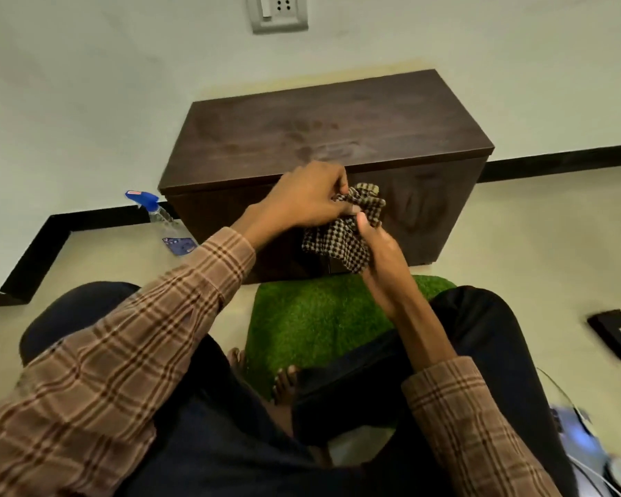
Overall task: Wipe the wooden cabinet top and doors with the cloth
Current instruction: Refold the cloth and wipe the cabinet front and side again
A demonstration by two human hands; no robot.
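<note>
A low dark wooden cabinet (323, 127) stands against the wall, its top showing faint smudges and its front doors facing me. In front of the doors I hold a brown and cream checked cloth (337, 238), bunched up in the air. My left hand (309, 199) pinches the cloth's upper edge. My right hand (380, 252) grips it from below, thumb pressed on the fabric. The cloth hides part of the door fronts.
A spray bottle (162, 220) with a blue trigger stands on the floor left of the cabinet. A green grass-like mat (309, 317) lies between my knees. A black device (617, 333) lies on the floor at right. A wall socket (280, 10) is above.
</note>
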